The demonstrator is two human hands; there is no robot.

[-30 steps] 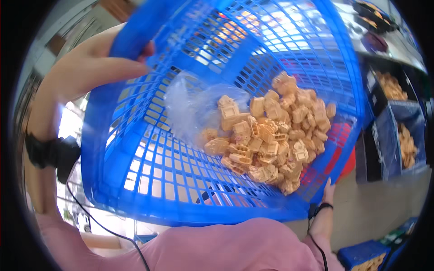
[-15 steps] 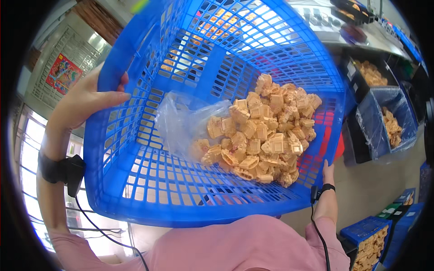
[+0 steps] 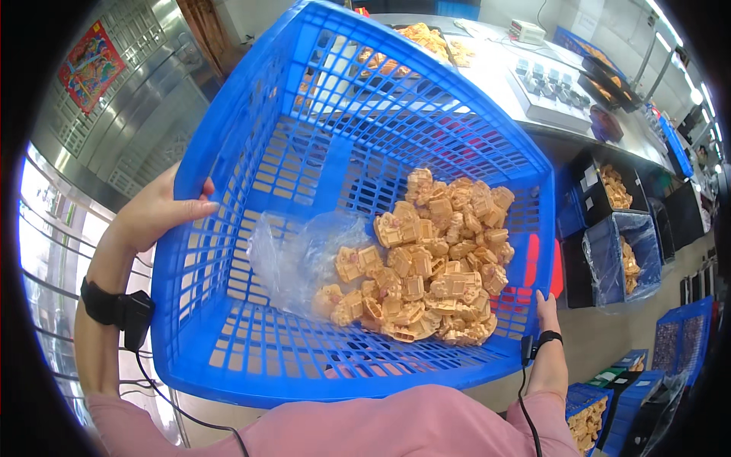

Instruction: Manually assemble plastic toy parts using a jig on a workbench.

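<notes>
A large blue slatted plastic basket (image 3: 251, 381) is held up tilted in front of my chest. Inside it, a heap of tan moulded pieces (image 3: 434, 266) lies toward the right, beside a crumpled clear plastic bag (image 3: 304, 255). My left hand (image 3: 164, 213) grips the left rim, thumb on the inner side and a fingertip showing through the handle opening. At the lower right my right hand (image 3: 546, 311) is closed on the opposite end of the basket; most of its fingers are hidden behind the wall.
Beyond the basket runs a workbench (image 3: 495, 84) with more tan pieces (image 3: 426, 38) and a white fixture (image 3: 544, 91). On the right stand a lined bin (image 3: 626, 259), a black crate (image 3: 605, 194) and blue crates (image 3: 674, 335). A metal door (image 3: 145, 114) is at the left.
My view has tilted up and shifted, so more of the bench and the room shows. The basket stays in both hands and sits lower and slightly left in the picture.
</notes>
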